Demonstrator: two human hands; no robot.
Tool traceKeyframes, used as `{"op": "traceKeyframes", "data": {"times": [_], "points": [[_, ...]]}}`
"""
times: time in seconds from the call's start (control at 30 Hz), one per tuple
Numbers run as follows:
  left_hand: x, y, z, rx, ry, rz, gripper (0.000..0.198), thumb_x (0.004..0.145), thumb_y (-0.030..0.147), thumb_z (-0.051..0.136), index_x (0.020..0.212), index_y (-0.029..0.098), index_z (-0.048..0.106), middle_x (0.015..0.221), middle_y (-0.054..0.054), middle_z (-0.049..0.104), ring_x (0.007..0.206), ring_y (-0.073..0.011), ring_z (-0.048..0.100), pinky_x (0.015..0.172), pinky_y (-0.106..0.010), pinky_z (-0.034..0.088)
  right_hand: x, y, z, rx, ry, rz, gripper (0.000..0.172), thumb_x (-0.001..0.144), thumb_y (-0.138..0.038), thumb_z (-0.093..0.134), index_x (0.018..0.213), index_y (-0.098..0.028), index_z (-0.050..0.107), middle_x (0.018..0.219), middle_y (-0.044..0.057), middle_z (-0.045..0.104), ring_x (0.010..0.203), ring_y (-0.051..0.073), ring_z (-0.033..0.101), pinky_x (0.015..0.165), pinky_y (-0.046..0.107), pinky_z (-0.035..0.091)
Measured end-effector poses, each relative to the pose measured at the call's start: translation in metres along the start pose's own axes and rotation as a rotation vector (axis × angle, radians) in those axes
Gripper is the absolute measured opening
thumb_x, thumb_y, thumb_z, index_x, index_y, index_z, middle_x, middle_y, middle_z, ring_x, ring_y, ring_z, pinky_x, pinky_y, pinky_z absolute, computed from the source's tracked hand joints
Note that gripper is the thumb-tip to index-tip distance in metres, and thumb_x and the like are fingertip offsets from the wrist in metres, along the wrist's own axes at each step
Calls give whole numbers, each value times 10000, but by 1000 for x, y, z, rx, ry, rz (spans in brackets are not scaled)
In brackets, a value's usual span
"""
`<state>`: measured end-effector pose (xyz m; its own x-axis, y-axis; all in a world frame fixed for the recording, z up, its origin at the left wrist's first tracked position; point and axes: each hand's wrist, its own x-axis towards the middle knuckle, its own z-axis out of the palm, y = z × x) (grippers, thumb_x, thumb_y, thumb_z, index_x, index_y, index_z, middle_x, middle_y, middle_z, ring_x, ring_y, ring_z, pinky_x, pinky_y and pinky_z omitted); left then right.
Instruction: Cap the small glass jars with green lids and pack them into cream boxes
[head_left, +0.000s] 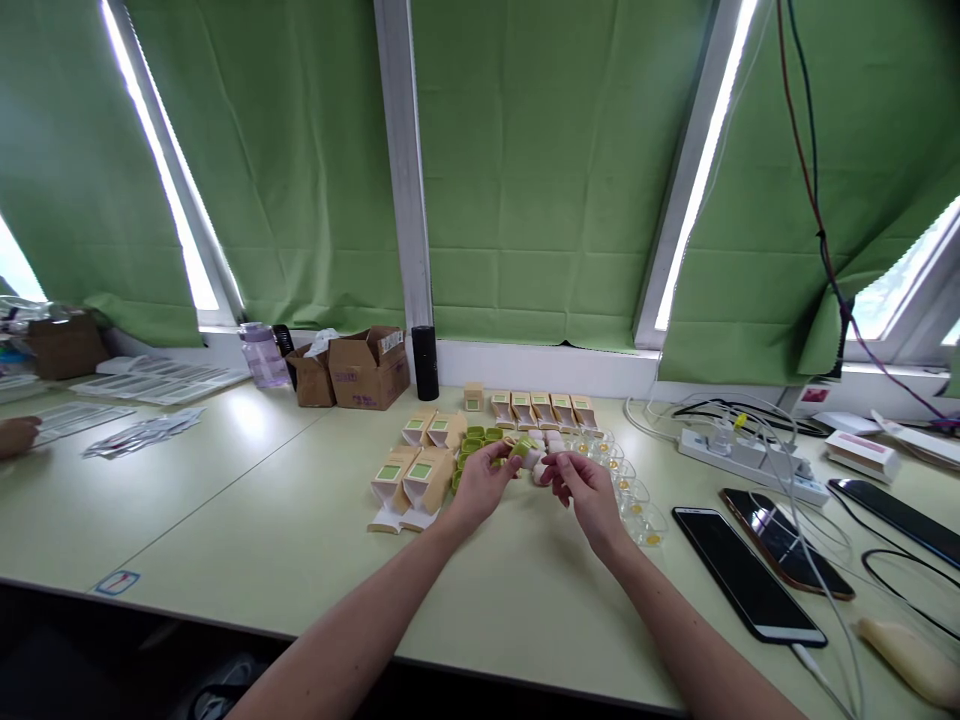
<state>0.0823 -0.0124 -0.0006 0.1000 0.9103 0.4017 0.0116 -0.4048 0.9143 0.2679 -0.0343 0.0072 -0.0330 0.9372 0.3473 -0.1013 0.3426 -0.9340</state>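
In the middle of the table my left hand (484, 482) pinches a small green-and-white piece (527, 452) between thumb and fingers. Close on its right, my right hand (583, 490) has its fingertips drawn together; whether anything small is in them is hidden. Small pale pink-white pieces (553, 440) lie just behind the hands. Green cups (471, 440) sit in a cluster behind my left hand. To the right, several clear plastic cups (634, 490) with yellow spots stand in rows. Open tan cartons (427, 478) with green labels lie on the left.
More tan cartons (541, 411) line the back, near a black cylinder (425, 363) and cardboard boxes (369, 370). Phones (748, 572), cables and a power strip (754, 465) occupy the right. Another person's hand (18, 436) is at far left, by printed sheets (142, 432).
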Motion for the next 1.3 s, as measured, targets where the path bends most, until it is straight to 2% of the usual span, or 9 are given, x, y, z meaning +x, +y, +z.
{"op": "traceKeyframes", "data": {"times": [0.17,0.37,0.53,0.7,0.83,0.93,1.0,1.17,1.3], "points": [[3,-3,-4,-75,68,-134,615,748,758,754,856,152,733,784,-27,696,636,-135,615,609,-235,446,0,-15,-20,-350,104,-122,371,886,-559,672,915,-198,749,799,79,753,708,219,652,641,330,493],[8,-12,-6,-212,133,-154,622,699,740,810,856,142,743,839,-57,706,629,-109,581,615,-229,456,-19,-46,-84,-1028,159,-324,197,932,-356,581,936,-255,749,909,55,755,839,254,653,712,375,461],[8,-13,-8,-243,144,-146,597,704,717,823,823,139,738,837,-56,707,635,-102,589,622,-225,473,-44,-31,-128,-1455,18,-392,165,852,-217,636,933,-267,771,1009,80,737,1013,325,615,866,456,443],[8,-14,-8,-244,141,-145,602,699,705,833,886,138,758,830,-56,705,641,-104,579,611,-214,469,-58,-13,-139,-1542,-25,-350,189,794,-109,631,800,-263,740,1050,98,707,1056,336,593,901,470,429],[8,-17,-9,-256,146,-141,566,720,685,832,880,148,755,847,-48,703,652,-99,583,629,-212,481,-55,-24,-128,-1305,30,-300,142,832,-167,588,779,-259,682,1110,99,702,1109,350,586,928,508,454],[9,-20,-10,-272,158,-131,558,729,679,829,897,151,756,865,-50,705,666,-102,592,639,-216,491,-45,-38,-106,-855,-2,-220,55,894,-288,603,859,-265,638,1241,95,690,1228,332,587,980,499,494],[9,-20,-10,-283,169,-129,562,729,678,831,905,149,762,861,-51,702,674,-102,593,640,-214,490,-36,-42,-84,-482,-95,-86,142,916,-385,656,872,-261,603,1218,100,711,1271,318,597,983,472,528],[9,-14,-11,-339,215,-127,563,702,669,856,894,148,764,836,-36,679,680,-93,585,648,-206,486,-5,-29,-25,313,-251,142,354,742,-396,913,926,-256,645,1184,50,736,1078,255,710,1016,486,563],[10,-9,-12,-367,274,-109,553,696,668,862,885,160,751,828,-26,666,684,-97,581,643,-215,491,20,-6,5,575,-203,257,460,620,-274,969,983,-265,686,1028,20,776,930,226,732,825,419,630]]}}
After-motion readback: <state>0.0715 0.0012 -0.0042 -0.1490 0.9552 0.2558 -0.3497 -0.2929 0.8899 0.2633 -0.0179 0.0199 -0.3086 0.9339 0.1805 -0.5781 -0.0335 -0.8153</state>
